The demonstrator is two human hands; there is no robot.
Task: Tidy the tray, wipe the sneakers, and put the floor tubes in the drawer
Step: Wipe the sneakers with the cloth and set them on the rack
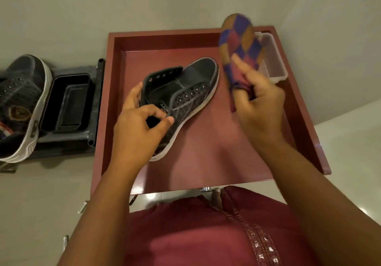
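Sneaker (185, 92) is gripped at its collar by the left hand (140, 129) over the red drawer (206, 142). Checked cloth (240, 44) is clenched in the right hand's (261, 100) fingers (245, 69).

Bare forearms without sleeves; a maroon garment (185, 230) with a patterned embroidered band (261, 243) running down it.

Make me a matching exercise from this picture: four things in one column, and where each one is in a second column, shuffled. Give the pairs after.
Things
1. checked cloth
2. dark sneaker
3. clear plastic box
4. black tray

Places
A. on the floor left of the red drawer
B. gripped in the left hand, over the drawer
C. in the drawer's far right corner
D. held up in the right hand

Pairs: 1-D, 2-B, 3-C, 4-A
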